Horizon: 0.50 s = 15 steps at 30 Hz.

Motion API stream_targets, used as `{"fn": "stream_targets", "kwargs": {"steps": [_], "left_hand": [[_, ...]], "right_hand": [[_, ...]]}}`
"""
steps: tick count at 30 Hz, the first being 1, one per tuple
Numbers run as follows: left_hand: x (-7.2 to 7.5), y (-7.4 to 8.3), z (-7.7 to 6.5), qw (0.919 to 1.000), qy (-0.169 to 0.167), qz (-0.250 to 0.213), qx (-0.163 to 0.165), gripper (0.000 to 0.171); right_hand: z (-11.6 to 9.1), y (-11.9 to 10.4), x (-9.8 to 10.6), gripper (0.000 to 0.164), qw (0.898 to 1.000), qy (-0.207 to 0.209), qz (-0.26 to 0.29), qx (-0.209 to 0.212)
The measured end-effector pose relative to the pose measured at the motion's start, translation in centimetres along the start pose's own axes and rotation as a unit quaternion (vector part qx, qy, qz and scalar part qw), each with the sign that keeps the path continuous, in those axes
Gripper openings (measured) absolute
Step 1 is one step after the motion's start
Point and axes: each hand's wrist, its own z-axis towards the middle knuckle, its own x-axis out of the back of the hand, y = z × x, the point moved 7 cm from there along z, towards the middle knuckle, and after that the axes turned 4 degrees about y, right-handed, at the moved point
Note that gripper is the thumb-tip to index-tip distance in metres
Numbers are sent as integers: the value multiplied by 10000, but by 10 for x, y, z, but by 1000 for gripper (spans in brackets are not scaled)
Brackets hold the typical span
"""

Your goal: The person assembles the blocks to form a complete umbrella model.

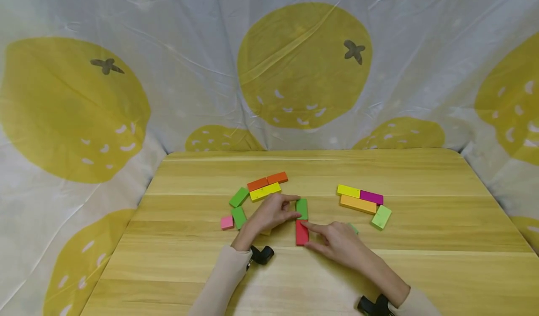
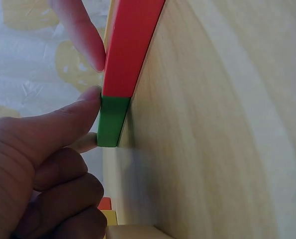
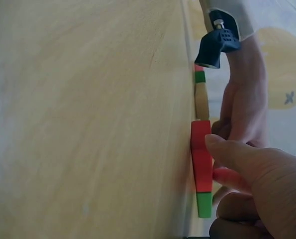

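A green block (image 1: 302, 208) and a red block (image 1: 302, 233) lie end to end in one line on the table. My left hand (image 1: 273, 211) holds the green block, with its index finger at the far end and its thumb close to the seam. In the left wrist view that thumb touches where red meets green (image 2: 112, 122). The red block is held by my right hand (image 1: 343, 244), its index finger near the seam and its thumb at the near corner. In the right wrist view the red block (image 3: 202, 164) shows under that thumb.
To the left lie orange blocks (image 1: 277, 178), a yellow block (image 1: 265, 192), two green blocks (image 1: 238, 218) and a pink block (image 1: 227, 222). At right are yellow, purple (image 1: 372, 197), orange (image 1: 358, 204) and light green (image 1: 381, 217) blocks. Another green block (image 1: 353, 228) is partly hidden behind my right hand.
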Motion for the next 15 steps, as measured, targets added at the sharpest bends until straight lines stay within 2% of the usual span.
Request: {"fn": "stream_targets", "kwargs": {"steps": [15], "left_hand": [[0,-2,-1,10000,-16,9,44,48]], "right_hand": [[-1,0,-1,48,9999,-68,-89,-22]]}}
